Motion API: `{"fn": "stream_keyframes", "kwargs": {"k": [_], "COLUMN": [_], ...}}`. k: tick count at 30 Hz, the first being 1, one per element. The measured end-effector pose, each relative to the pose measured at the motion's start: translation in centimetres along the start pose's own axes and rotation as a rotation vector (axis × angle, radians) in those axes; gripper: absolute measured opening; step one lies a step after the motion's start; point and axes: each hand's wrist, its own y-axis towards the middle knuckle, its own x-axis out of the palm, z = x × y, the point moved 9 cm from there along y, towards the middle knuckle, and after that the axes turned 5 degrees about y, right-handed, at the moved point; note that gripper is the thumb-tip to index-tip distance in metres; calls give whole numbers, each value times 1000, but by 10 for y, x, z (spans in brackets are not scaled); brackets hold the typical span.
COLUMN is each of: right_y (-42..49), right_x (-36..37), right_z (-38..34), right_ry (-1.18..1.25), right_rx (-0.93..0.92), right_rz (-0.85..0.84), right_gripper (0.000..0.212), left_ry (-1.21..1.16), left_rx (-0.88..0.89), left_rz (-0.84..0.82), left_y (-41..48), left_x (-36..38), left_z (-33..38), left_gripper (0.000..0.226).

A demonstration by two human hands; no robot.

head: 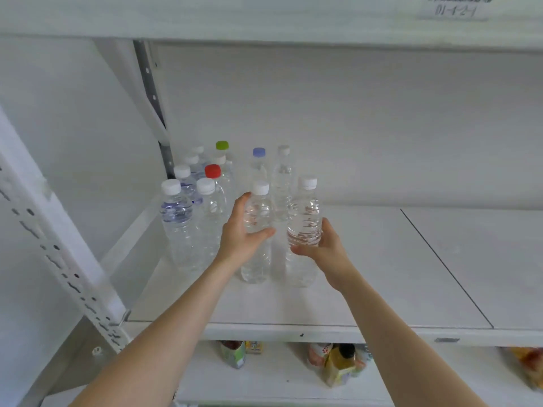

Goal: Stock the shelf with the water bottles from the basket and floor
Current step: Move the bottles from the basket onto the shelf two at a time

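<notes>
Two clear white-capped water bottles stand upright on the white shelf [367, 289], side by side. My left hand [244, 236] wraps the left bottle [258, 212] at mid-height, thumb across its front. My right hand [320, 245] grips the right bottle [305, 218] from the right side. Both bottle bases rest on or just above the shelf board. Behind and to the left stand several more bottles [188, 212], with white, red, green and blue caps.
A perforated white upright [58, 248] rises at the left. The shelf board runs bare to the right, with a seam [440, 265] across it. An upper shelf [264, 19] hangs overhead. Juice cartons and packets [338, 365] sit on the shelf below.
</notes>
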Motion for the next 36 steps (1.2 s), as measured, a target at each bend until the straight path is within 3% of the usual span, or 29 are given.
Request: {"fn": "stream_keyframes", "kwargs": {"k": [15, 23, 36], "right_y": [117, 117, 126], "right_x": [11, 10, 10], "right_z": [30, 43, 59], "right_ry": [-14, -73, -197], "right_rx": [-6, 20, -11], "right_rz": [-82, -123, -39], "right_gripper": [68, 74, 64], "left_ry": [-88, -58, 9], "left_rx": [20, -48, -108], "left_rz": [85, 106, 119], "left_y": [65, 54, 59], "left_x": [16, 26, 48], "left_z": [-25, -54, -89], "left_gripper": [85, 104, 103]}}
